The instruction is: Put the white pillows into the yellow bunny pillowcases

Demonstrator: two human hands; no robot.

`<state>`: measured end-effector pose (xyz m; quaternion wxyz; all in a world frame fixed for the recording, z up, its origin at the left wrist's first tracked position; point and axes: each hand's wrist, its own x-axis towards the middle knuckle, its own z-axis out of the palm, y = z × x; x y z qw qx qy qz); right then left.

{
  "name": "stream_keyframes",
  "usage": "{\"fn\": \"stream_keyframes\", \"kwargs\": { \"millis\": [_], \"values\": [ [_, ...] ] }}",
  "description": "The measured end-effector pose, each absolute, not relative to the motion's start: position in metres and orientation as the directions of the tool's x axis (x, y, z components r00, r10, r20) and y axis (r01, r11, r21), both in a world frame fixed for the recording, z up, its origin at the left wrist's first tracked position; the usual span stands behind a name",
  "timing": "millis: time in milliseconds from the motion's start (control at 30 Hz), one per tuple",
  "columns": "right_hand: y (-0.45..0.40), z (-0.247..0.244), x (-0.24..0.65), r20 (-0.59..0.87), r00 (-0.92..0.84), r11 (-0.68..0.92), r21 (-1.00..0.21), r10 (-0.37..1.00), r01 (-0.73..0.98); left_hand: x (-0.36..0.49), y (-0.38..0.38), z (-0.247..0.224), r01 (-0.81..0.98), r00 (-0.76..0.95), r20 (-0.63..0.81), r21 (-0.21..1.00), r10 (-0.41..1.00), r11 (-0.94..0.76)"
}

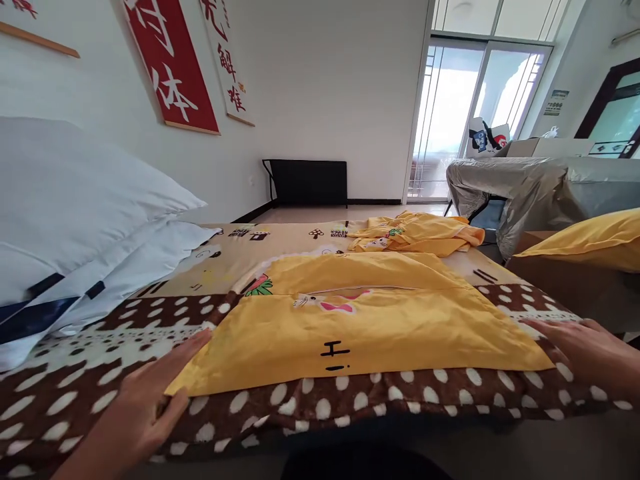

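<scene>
A yellow pillowcase (380, 327) lies flat in front of me, printed with "Hi" and a cartoon animal with a pink bow. Across its upper part runs a slit-like opening, with the cloth slightly raised behind it. My left hand (145, 393) rests at the pillowcase's near left corner, thumb apart from the stretched fingers, which touch its edge. At the right edge, my right hand (585, 347) lies with fingers extended; part of it is hidden at the frame's side. Under both hands is a brown blanket with white dots (205, 433).
White pillows (85, 193) are piled at the left. A crumpled yellow cloth (425, 233) lies at the blanket's far side. A plump yellow pillow (595, 240) rests on a cardboard box (555, 287) at right. Behind stands a table under a plastic sheet (535, 187).
</scene>
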<state>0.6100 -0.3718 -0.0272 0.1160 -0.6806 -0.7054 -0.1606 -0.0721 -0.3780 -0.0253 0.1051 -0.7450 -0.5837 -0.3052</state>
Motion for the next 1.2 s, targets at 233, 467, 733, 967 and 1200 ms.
{"fn": "stream_keyframes", "kwargs": {
  "millis": [233, 467, 733, 967, 1200],
  "values": [
    [-0.31, 0.007, 0.397, 0.343, -0.382, 0.421, -0.043, 0.858, 0.906, 0.147, -0.285, 0.022, 0.902, 0.367, 0.206, 0.161, 0.907, -0.401],
    [-0.251, -0.073, 0.442, 0.012, -0.126, 0.126, -0.182, 0.992, 0.975, 0.127, -0.235, -0.061, 0.954, 0.272, 0.003, 0.13, 0.962, -0.27],
    [-0.299, -0.107, 0.563, 0.168, 0.124, -0.137, 0.067, 0.978, 0.988, -0.057, -0.271, -0.077, 0.963, -0.27, 0.097, 0.031, 0.958, 0.268],
    [-0.304, -0.116, 0.552, 0.31, 0.138, -0.155, 0.031, 0.941, 0.987, -0.069, -0.27, -0.086, 0.964, -0.256, 0.171, 0.115, 0.951, 0.239],
    [-0.308, -0.117, 0.554, 0.324, 0.125, -0.132, 0.001, 0.938, 0.991, -0.072, -0.27, -0.086, 0.965, -0.243, 0.21, 0.153, 0.947, 0.214]
  ]
}}
